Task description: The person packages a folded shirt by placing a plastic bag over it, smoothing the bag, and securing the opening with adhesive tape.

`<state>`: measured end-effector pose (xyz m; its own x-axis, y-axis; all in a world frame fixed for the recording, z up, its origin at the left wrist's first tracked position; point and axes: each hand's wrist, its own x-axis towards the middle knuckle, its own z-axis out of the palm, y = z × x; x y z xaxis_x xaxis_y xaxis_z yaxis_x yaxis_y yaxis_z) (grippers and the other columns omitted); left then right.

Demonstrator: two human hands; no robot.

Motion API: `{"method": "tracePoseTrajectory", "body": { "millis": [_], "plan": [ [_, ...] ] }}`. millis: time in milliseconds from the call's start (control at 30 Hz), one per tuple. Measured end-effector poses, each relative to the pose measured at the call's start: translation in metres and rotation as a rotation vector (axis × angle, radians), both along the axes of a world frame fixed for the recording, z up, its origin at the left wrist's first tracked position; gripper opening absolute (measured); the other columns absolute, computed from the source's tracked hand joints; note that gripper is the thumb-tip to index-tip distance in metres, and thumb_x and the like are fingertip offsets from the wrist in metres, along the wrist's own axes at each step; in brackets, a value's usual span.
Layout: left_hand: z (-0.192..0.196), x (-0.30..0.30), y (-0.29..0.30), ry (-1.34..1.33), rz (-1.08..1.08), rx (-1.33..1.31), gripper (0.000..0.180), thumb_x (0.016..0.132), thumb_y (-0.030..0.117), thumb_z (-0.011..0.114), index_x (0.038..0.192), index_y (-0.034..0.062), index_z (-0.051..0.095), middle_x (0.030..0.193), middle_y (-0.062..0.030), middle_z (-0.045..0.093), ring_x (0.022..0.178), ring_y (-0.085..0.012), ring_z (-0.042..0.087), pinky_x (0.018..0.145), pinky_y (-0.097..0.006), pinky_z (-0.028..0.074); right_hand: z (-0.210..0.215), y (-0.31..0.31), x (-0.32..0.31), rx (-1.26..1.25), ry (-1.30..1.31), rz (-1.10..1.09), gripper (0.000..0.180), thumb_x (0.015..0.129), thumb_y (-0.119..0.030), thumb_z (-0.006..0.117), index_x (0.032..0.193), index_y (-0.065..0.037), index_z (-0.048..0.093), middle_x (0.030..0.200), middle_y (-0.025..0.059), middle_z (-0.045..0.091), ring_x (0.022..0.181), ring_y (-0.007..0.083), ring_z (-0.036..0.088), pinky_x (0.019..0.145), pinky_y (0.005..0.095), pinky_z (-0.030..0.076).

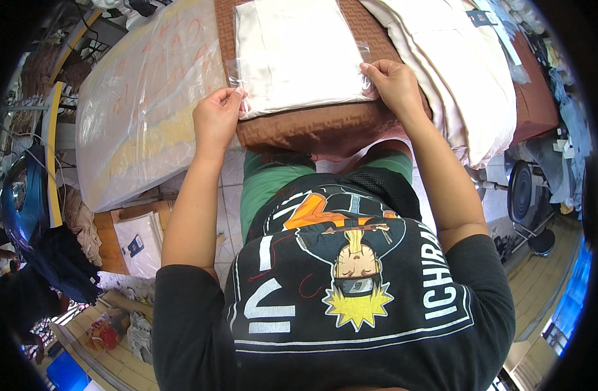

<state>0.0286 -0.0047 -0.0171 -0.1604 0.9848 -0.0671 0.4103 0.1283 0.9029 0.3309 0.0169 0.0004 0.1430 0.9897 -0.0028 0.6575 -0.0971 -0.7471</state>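
Note:
A folded cream garment (299,55) lies flat in front of me inside a clear plastic bag (233,72). My left hand (217,114) pinches the bag's near left corner between thumb and fingers. At the right edge, my right hand (393,85) grips the clear film with thumb and forefinger. The garment rests on a table with a brown patterned cloth (305,127). Its far end runs out of the top of the view.
A stack of cream garments (455,72) with a dark tag lies to the right. On the left stands a large plastic-wrapped bundle (149,98). Below it, a packed garment (139,241) lies on cardboard. A round black stool (541,242) stands at the right.

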Motion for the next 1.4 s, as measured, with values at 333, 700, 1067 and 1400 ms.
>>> {"method": "tracePoseTrajectory", "body": {
  "millis": [333,700,1067,1400],
  "plan": [
    [0.006,0.001,0.001,0.059,0.017,-0.061,0.025,0.082,0.02,0.063,0.093,-0.0022,0.066,0.066,-0.0077,0.066,0.058,-0.0125,0.063,0.058,-0.025,0.049,0.003,-0.001,-0.001,0.073,-0.119,0.022,0.029,0.083,-0.031,0.061,0.082,-0.003,0.071,0.065,0.0115,0.067,0.062,0.024,0.066,0.065,0.0339,0.051],
    [0.024,0.058,0.01,0.821,-0.348,0.648,0.057,0.089,0.032,0.056,0.135,0.0031,0.04,0.142,-0.016,0.037,0.132,-0.0359,0.032,0.107,-0.048,0.027,0.004,0.004,0.002,-0.04,-0.131,0.036,0.029,0.083,-0.029,0.065,0.084,-0.001,0.07,0.06,0.0056,0.063,0.053,0.0105,0.057,0.053,0.0277,0.045],
    [-0.014,0.084,0.02,0.891,-0.539,0.434,0.067,0.093,0.053,0.036,0.143,0.0074,0.03,0.151,-0.0116,0.022,0.14,-0.0359,0.015,0.11,-0.055,0.014,0.014,0.002,0.002,0.182,-0.351,0.006,0.032,0.081,-0.022,0.066,0.106,-0.002,0.063,0.086,0.0114,0.068,0.076,0.0238,0.066,0.071,0.034,0.051],
    [-0.009,0.083,0.018,0.866,-0.566,0.398,0.062,0.091,0.036,0.046,0.144,0.0107,0.028,0.151,-0.0128,0.022,0.141,-0.0358,0.013,0.111,-0.056,0.014,-0.022,-0.009,-0.055,0.445,-0.565,0.554,0.061,0.094,-0.046,0.039,0.14,-0.007,0.035,0.144,0.0139,0.036,0.131,0.0289,0.037,0.108,0.0494,0.024]
  ]
}}
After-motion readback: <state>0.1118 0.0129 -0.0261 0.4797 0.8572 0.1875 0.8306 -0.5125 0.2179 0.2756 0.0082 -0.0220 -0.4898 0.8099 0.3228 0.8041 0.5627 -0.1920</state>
